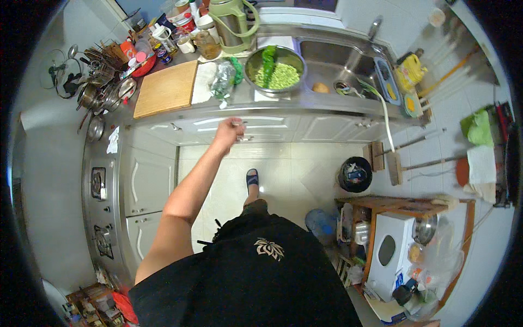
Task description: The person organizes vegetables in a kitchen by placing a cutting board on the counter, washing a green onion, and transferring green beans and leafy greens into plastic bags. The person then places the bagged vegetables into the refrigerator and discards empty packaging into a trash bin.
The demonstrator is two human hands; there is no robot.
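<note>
My left hand (pixel 230 131) is in front of the white drawers (pixel 261 122), below the counter edge. Its fingers are partly curled and blurred, so whether they hold anything small is unclear. Beyond it on the counter lies a crumpled clear plastic bag (pixel 223 79) with green at its edge. To the right, a stainless steel bowl (pixel 254 87) contains shelled green beans (pixel 285 76) with green peppers (pixel 268 61) on top. A wooden cutting board (pixel 167 90) lies left of the bag. My right hand is out of view; a skin-toned sliver at the bottom right is too small to identify.
A steel sink (pixel 322 57) with a potato-like item (pixel 321 87) is at the right. Jars and a green thermos jug (pixel 231 26) line the back. The gas stove (pixel 98 208) runs along the left. A black bin (pixel 354 174) and wooden shelf (pixel 392 204) stand right.
</note>
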